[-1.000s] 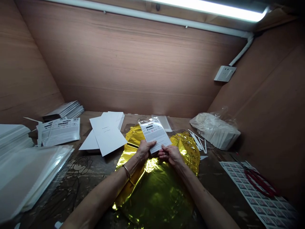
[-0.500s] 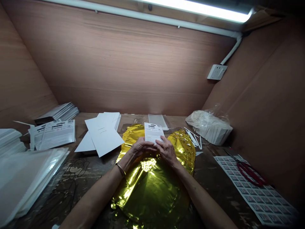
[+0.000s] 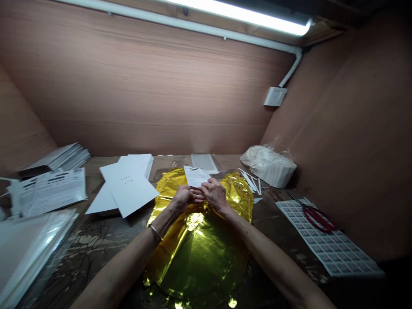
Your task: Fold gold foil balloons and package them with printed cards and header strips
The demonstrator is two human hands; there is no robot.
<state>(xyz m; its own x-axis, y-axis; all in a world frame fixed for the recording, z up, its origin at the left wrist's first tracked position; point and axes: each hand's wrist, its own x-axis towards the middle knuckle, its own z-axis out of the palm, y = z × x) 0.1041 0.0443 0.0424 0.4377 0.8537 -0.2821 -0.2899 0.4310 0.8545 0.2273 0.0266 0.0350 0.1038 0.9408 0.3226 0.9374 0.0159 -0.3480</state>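
A white printed card stands tilted above gold foil that lies spread over the dark table in front of me. My right hand pinches the card's lower right edge, fingers bent over it. Palm partly up, my left hand is just below the card with its fingers curled and close against the right fingers; whether something small lies between them is too small to tell. Both wrists rest over the foil, and a bangle is on the left one.
White sheets lie left of the foil, with packaged cards and clear plastic bags further left. Behind stands a wrapped white stack. Red-handled scissors lie on a sticker sheet at right.
The view has turned slightly right, so things sit further left. The card is now more tilted, and the right hand has shifted over its lower right edge while the left fingers have drawn below it.
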